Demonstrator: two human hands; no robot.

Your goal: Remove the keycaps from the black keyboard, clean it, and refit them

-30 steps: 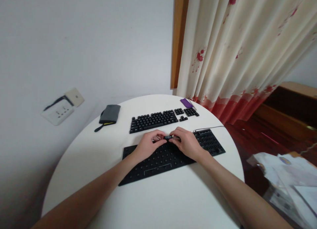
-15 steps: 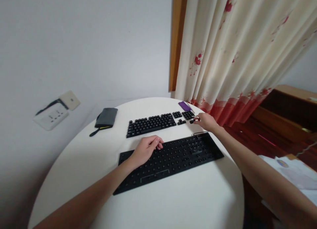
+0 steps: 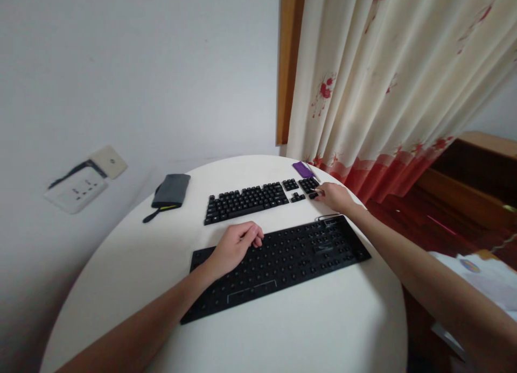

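Observation:
A black keyboard base (image 3: pixel 283 262) with its keycaps off lies near me on the round white table (image 3: pixel 283 330). My left hand (image 3: pixel 234 246) rests on its upper left part, fingers curled with nothing visible in them. Behind it, loose black keycaps (image 3: pixel 246 199) are laid out in keyboard order. My right hand (image 3: pixel 335 196) reaches to the right end of that layout and pinches a small black keycap (image 3: pixel 313 195) beside the numeric block of caps (image 3: pixel 309 184).
A grey pouch (image 3: pixel 169 191) with a strap lies at the back left of the table. A purple flat object (image 3: pixel 302 169) sits at the far edge by the curtain (image 3: pixel 383 93). Wall sockets (image 3: pixel 76 187) are on the left. Papers (image 3: pixel 480 279) lie low right.
A second ago both hands met over the keyboard base holding a small tool. My right hand then reached out to the keycap layout's right end. My left hand stayed on the base.

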